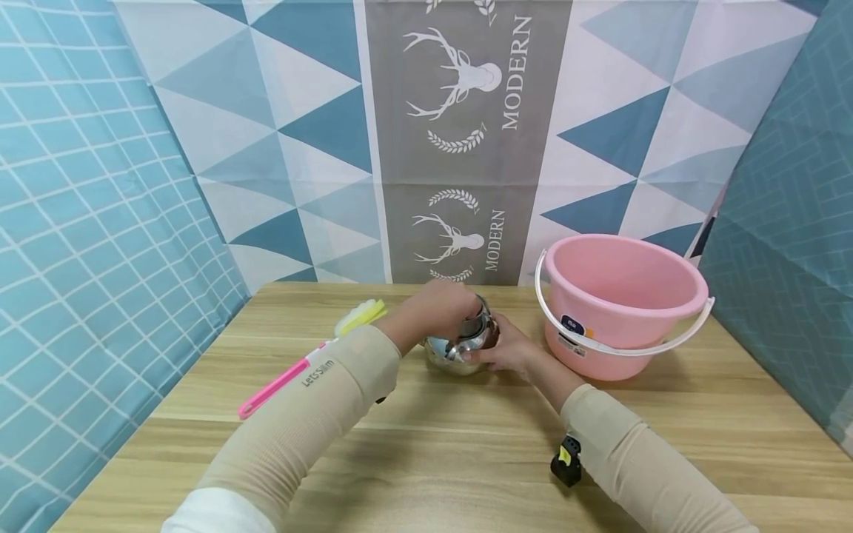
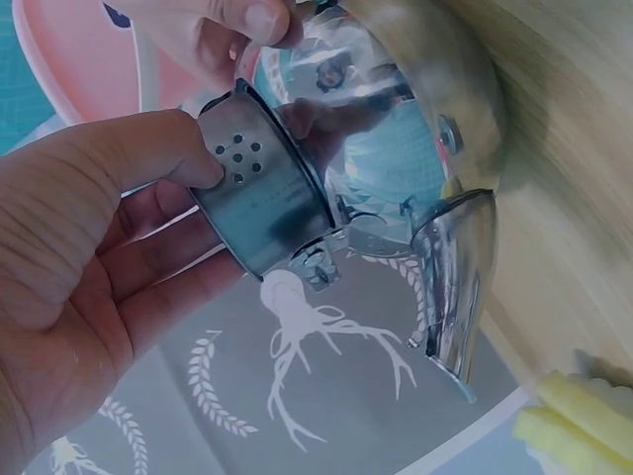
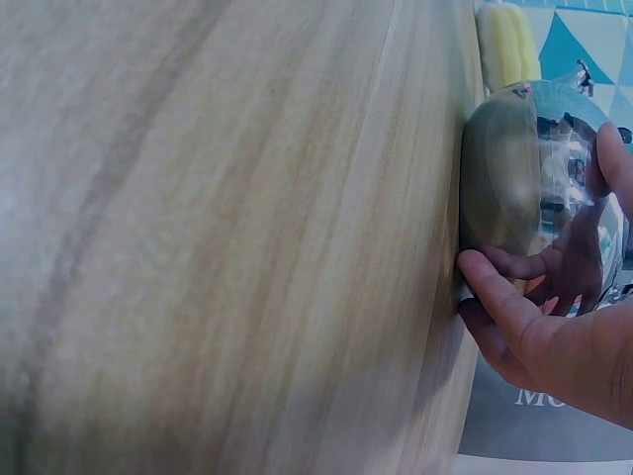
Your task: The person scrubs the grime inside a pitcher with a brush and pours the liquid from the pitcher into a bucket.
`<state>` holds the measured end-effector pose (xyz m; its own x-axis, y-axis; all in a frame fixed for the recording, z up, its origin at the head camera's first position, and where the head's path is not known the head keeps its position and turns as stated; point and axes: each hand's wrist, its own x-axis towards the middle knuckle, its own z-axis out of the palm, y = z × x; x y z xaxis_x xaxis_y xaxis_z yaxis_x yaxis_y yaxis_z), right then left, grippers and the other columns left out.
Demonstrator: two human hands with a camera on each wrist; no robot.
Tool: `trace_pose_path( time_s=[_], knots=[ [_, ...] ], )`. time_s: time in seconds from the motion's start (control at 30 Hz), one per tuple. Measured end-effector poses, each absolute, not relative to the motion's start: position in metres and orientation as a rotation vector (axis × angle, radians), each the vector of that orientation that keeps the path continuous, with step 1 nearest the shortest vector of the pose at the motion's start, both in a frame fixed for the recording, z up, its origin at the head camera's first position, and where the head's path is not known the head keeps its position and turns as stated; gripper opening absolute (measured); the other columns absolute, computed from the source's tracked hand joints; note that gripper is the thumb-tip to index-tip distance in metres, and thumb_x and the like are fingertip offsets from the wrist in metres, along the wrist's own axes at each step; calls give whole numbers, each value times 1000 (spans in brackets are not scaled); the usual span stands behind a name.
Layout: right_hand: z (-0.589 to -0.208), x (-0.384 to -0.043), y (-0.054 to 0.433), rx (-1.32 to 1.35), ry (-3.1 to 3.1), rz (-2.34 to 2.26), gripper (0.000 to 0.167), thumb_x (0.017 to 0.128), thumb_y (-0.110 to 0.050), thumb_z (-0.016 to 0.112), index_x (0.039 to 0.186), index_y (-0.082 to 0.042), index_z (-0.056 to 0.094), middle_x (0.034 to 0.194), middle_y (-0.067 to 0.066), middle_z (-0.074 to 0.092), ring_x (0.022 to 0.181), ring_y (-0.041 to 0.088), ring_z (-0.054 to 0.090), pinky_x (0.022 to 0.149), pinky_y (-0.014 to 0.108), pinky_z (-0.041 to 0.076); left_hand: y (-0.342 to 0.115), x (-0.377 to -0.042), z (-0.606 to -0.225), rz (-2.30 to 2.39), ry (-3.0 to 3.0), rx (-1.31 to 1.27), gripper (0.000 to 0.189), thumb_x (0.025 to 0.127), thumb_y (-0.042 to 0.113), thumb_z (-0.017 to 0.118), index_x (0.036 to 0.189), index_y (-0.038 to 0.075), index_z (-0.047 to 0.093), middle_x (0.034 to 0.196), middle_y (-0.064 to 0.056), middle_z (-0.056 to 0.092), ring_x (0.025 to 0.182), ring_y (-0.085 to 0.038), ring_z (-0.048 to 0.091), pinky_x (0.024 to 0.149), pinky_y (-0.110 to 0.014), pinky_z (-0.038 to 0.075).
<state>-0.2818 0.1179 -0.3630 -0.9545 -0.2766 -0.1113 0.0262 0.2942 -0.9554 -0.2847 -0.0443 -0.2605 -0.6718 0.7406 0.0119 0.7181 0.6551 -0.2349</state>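
A shiny metal teapot (image 1: 450,361) with a short spout (image 2: 457,282) stands upright on the table. My left hand (image 1: 441,307) is over its top and pinches a perforated metal strainer (image 2: 259,193), the thumb beside its small round holes. The strainer is at the pot's mouth; how far it sits inside cannot be told. On the pot's right side, my right hand (image 1: 512,346) holds the rounded body (image 3: 504,178), with thumb and fingers spread round it. The left hand hides part of the pot's top in the head view.
To the right stands a pink bucket (image 1: 616,311) with a white handle (image 1: 603,346). A brush with a pink handle (image 1: 280,386) and a yellow-white head (image 1: 360,317) lies left, behind the left forearm. Patterned cloth (image 1: 466,148) hangs behind the wooden table (image 1: 466,451).
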Motion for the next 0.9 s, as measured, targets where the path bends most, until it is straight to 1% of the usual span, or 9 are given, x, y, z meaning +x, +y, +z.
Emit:
trace_pose_path(
  time_s=[0.2,0.4,0.67,0.9],
  knots=[
    [-362,-283,118,-251,2290,-1733,100,76,-8,82,153,-9,19,144,24,35,100,29,53,68,40,53,-46,-283,-256,353,-2761,-1195,13,77,7,75,80,19,69,76,8,64,71,-13,58,64,-33,52],
    [-363,-284,118,-253,2290,-1732,101,76,-8,82,154,-8,17,144,25,34,104,30,51,67,41,54,-49,-282,-252,359,-2766,-1188,14,76,5,73,82,17,70,77,8,65,72,-13,57,63,-34,52],
    [-363,-284,118,-258,2299,-1725,100,76,-9,82,153,-7,18,143,25,35,104,30,50,66,39,53,-52,-278,-246,356,-2766,-1174,11,80,10,75,86,19,72,80,8,67,73,-13,60,64,-36,53],
    [-362,-282,118,-237,2310,-1705,102,76,-11,83,154,-6,16,146,26,32,106,31,51,68,39,54,-56,-274,-244,344,-2732,-1202,6,82,12,72,80,17,70,75,7,65,68,-14,57,60,-36,52]
  ],
)
